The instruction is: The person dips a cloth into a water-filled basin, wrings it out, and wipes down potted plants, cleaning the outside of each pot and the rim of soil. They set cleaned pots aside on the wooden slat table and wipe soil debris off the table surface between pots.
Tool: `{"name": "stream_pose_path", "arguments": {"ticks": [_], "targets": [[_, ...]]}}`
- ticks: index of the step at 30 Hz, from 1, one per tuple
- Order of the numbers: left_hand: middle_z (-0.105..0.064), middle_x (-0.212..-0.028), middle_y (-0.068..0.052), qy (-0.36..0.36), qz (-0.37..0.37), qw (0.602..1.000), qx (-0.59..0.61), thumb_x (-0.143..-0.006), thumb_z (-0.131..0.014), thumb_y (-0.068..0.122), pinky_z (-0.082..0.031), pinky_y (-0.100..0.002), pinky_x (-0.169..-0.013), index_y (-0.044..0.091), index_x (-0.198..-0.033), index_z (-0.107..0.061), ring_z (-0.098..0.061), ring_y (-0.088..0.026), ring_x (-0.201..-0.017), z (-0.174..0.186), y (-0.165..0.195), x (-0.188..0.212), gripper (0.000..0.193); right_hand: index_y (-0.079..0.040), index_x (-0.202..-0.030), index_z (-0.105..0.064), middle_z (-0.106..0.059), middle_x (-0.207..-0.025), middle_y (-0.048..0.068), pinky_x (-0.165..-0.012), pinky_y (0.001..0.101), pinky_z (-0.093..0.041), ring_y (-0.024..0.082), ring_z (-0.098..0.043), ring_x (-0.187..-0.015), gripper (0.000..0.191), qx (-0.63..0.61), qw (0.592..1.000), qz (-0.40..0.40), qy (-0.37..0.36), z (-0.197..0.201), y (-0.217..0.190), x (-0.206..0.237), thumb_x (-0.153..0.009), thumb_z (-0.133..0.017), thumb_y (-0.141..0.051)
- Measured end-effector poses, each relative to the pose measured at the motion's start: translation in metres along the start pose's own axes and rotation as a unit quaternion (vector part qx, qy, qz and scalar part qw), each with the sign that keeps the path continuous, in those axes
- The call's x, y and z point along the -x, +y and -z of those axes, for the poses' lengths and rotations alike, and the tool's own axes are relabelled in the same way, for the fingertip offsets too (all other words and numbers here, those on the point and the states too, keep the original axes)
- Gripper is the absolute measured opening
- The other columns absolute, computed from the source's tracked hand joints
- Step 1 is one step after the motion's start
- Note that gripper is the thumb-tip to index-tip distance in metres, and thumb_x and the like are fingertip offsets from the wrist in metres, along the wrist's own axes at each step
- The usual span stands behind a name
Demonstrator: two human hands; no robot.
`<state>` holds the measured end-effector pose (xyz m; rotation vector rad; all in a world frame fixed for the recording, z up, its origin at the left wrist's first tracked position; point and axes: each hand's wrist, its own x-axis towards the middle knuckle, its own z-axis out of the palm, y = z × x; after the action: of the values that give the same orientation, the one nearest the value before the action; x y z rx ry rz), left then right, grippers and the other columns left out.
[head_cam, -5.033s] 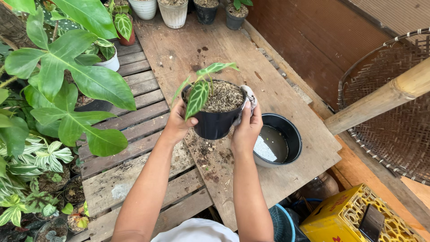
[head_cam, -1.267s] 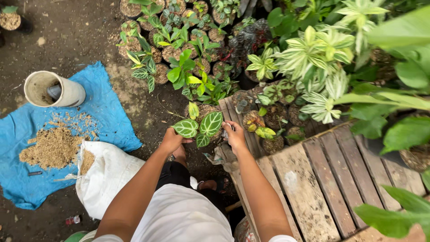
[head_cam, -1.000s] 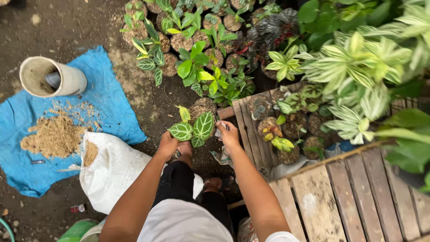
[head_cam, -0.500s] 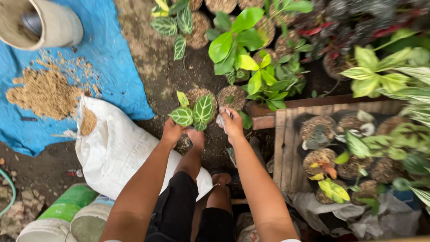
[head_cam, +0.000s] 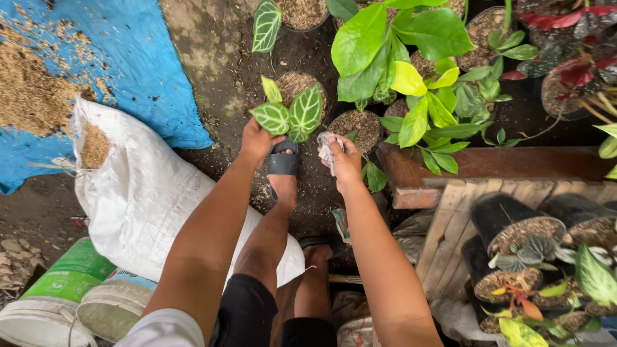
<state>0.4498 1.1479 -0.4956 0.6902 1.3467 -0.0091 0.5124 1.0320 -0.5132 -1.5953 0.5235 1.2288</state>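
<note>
The left hand grasps the small potted plant with white-veined leaves, held low over the dirt ground among other pots. The right hand is clenched on a crumpled white cloth, just beside the plant. A white sack lies to the left.

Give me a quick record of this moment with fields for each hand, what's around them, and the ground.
Left hand: left hand at the small potted plant with white-veined green leaves, gripping it
Right hand: right hand clutching a crumpled pale wrapper
Ahead: potted plants on dark soil
Left side: white sack, blue tarp with a pile of tan husk
Right side: wooden pallet carrying black pots
Feet: dark sandal
</note>
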Motion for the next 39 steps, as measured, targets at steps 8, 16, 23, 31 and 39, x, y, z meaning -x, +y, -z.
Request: {"name": "stream_pose_path", "arguments": {"ticks": [8,16,23,31,39], "targets": [[-0.069,-0.126,-0.008,-0.02,-0.024,0.999,0.01,-0.102,-0.043,-0.002,-0.064,-0.034,-0.085,0.009,-0.138,-0.053,-0.073,-0.02,-0.106,-0.023,0.007,-0.065,0.038,-0.003,-0.127,-0.061,-0.076,-0.11,0.013,-0.067,0.0309,-0.059,0.021,-0.076,-0.093,0.036,-0.016,0.999,-0.044,-0.015,-0.001,0.025,-0.049,-0.099,-0.067,-0.024],[-0.071,-0.124,-0.008,-0.026,-0.022,0.999,0.033,-0.106,-0.048,0.006,-0.067,-0.035,-0.085,0.008,-0.134,-0.052,-0.075,-0.021,-0.105,-0.041,-0.004,-0.106,0.028,-0.004,-0.124,-0.06,-0.075,-0.11,0.012,-0.068,0.0315,-0.059,0.021,-0.076,-0.093,0.032,-0.017,0.998,-0.063,-0.003,0.016,0.053,-0.081,-0.1,-0.066,-0.024],[-0.07,-0.124,-0.005,-0.061,-0.062,0.996,0.008,-0.105,-0.05,0.006,-0.066,-0.032,-0.085,0.01,-0.136,-0.054,-0.074,-0.017,-0.106,-0.056,-0.017,-0.118,0.031,-0.005,-0.125,-0.061,-0.076,-0.11,0.012,-0.068,0.0312,-0.06,0.021,-0.076,-0.092,0.03,-0.016,0.996,-0.087,-0.007,0.031,0.061,-0.091,-0.099,-0.064,-0.021],[-0.073,-0.119,-0.006,-0.03,-0.069,0.997,-0.009,-0.106,-0.056,0.008,-0.065,-0.032,-0.082,0.006,-0.128,-0.058,-0.073,-0.017,-0.101,-0.071,-0.018,-0.118,0.022,-0.003,-0.125,-0.061,-0.075,-0.111,0.013,-0.07,0.0315,-0.062,0.021,-0.076,-0.093,0.03,-0.021,0.997,-0.074,-0.009,0.041,0.052,-0.095,-0.1,-0.063,-0.019],[-0.062,-0.134,-0.013,-0.028,0.044,0.995,0.08,-0.1,-0.061,0.007,-0.061,-0.04,-0.091,0.007,-0.136,-0.046,-0.068,-0.028,-0.118,-0.083,-0.018,-0.096,0.04,-0.004,-0.126,-0.061,-0.075,-0.11,0.014,-0.067,0.0316,-0.06,0.023,-0.076,-0.091,0.03,-0.078,0.995,-0.067,-0.017,0.048,0.046,-0.08,-0.099,-0.063,-0.018]]}}
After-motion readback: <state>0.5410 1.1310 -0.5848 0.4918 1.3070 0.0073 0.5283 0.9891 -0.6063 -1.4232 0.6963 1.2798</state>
